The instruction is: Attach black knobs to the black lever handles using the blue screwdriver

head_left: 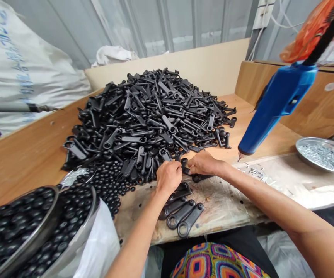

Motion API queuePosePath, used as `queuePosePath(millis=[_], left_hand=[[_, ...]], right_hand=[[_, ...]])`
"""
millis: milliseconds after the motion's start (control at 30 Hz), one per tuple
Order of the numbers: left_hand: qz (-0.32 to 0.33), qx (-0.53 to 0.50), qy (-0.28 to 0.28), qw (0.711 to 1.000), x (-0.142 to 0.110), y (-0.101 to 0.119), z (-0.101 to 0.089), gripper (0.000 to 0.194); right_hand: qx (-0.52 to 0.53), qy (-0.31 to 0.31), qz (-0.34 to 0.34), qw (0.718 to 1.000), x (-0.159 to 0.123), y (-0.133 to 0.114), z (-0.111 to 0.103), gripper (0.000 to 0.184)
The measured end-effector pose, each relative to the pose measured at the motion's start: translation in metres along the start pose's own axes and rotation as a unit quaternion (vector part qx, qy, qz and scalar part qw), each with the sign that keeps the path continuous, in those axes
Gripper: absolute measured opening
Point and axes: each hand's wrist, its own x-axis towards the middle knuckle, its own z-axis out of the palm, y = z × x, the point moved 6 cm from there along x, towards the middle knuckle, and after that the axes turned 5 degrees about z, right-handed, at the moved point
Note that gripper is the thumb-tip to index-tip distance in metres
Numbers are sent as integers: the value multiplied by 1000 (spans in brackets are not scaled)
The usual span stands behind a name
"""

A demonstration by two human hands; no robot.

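Observation:
At the front edge of a large pile of black crank handles, both hands work close together. My left hand is closed with its fingers curled; what it grips is hidden behind the fingers. Beside it, my right hand pinches a black crank handle, partly covered by the fingers. Another black handle lies under my right hand. Below the hands, several handles lie side by side in a row, the nearest handle with its ring end toward me.
A blue electric screwdriver hangs at right, above loose screws. A metal dish of screws stands far right. Small black knobs spill beside two knob-filled bowls at lower left. A white sack stands behind.

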Motion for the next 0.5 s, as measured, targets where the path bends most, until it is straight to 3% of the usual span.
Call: queuePosePath(millis=[133,233,400,500], left_hand=[[-43,-79,40,995,8,-2,-23,16],[-58,-140,53,987,16,0,-29,18],[-65,-186,67,978,39,25,-12,19],[-64,-172,70,981,59,43,5,16]], right_hand=[[12,3,-3,1000,8,3,12,19],[12,1,16,1000,8,17,12,18],[-16,-13,68,997,-3,57,8,16],[-22,-16,69,997,-7,67,13,18]])
